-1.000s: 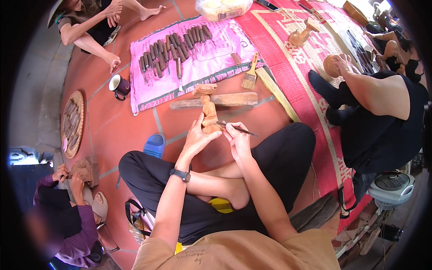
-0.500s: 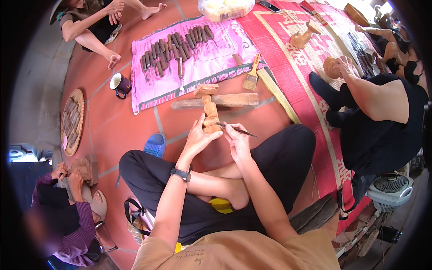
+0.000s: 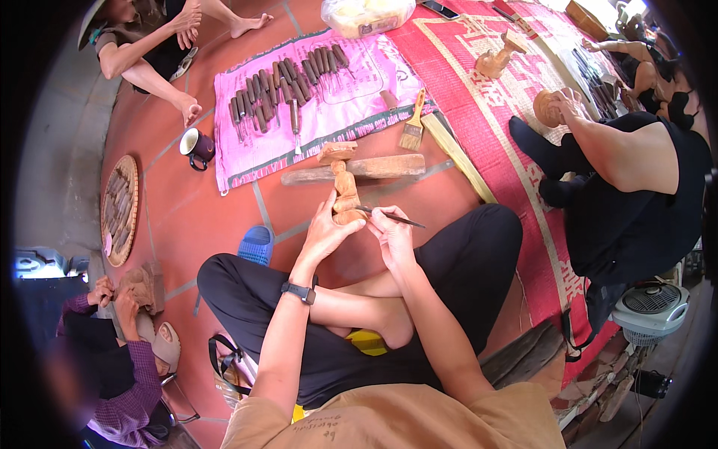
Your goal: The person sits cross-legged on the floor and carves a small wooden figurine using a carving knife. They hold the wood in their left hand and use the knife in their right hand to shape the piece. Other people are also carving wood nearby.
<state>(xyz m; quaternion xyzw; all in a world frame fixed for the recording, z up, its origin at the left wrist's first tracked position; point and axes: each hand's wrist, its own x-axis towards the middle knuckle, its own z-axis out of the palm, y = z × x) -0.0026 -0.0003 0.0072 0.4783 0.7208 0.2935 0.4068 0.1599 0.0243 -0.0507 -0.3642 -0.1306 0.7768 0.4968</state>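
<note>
A small carved wooden figure (image 3: 345, 185) is gripped at its lower end by my left hand (image 3: 327, 228), the fingers along its left side and the thumb across the base. Its far end lies by a wooden block (image 3: 336, 152) and a long wooden bar (image 3: 385, 165). My right hand (image 3: 392, 236) pinches a thin dark pointed tool (image 3: 396, 217) like a pencil. The tool's tip meets the figure's right side, near my left thumb; its exact kind is too small to tell.
Several dark-handled carving tools (image 3: 277, 86) lie on a pink sheet (image 3: 359, 123) beyond the bar. A brush (image 3: 413, 123), a mug (image 3: 197, 146) and a blue slipper (image 3: 256, 245) are close by. Other people sit left and right; a red mat (image 3: 479, 97) stretches along the right.
The view has shifted slightly, so the surroundings sit a little differently. My hands, the figure and the thin tool keep nearly the same pose, the tip still at the figure's side.
</note>
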